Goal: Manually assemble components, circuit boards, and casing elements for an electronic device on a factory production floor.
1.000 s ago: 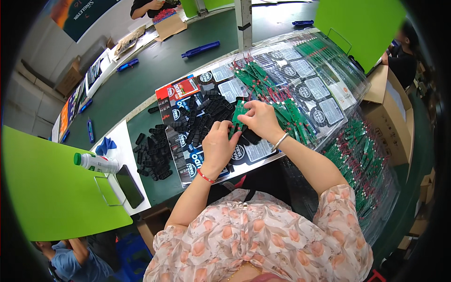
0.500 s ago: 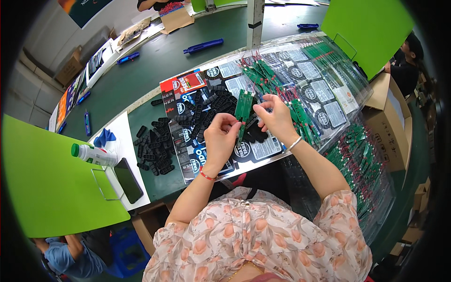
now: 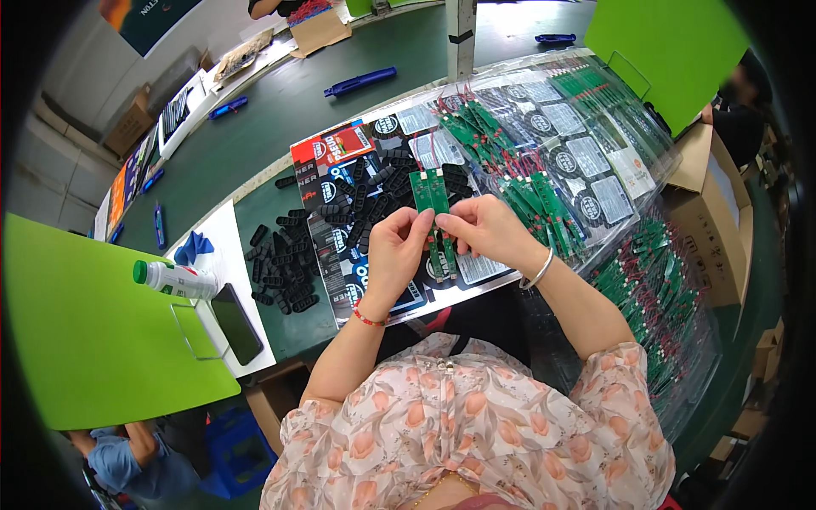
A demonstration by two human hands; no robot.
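Between my two hands is a long green circuit board (image 3: 430,191), held upright over the printed sheets. A line runs down its length, and I cannot tell whether it is one board or two narrow ones side by side. My left hand (image 3: 398,248) pinches its left edge between thumb and fingers. On the other edge, my right hand (image 3: 495,231) is closed with the thumb against the board. Small black plastic parts (image 3: 395,183) lie heaped just beyond and left of my hands. More green boards with red wires (image 3: 537,204) rest to the right.
Loose black parts (image 3: 285,268) spread onto the green table at left, near a phone (image 3: 235,323) and a white bottle with a green cap (image 3: 174,279). Wired boards (image 3: 654,280) pile at right beside a cardboard box (image 3: 701,229). A metal post (image 3: 461,42) stands ahead.
The board has turned from edge-on to showing its broad face. My right hand has come down and left, from apart to gripping the board; my left hand stays on it.
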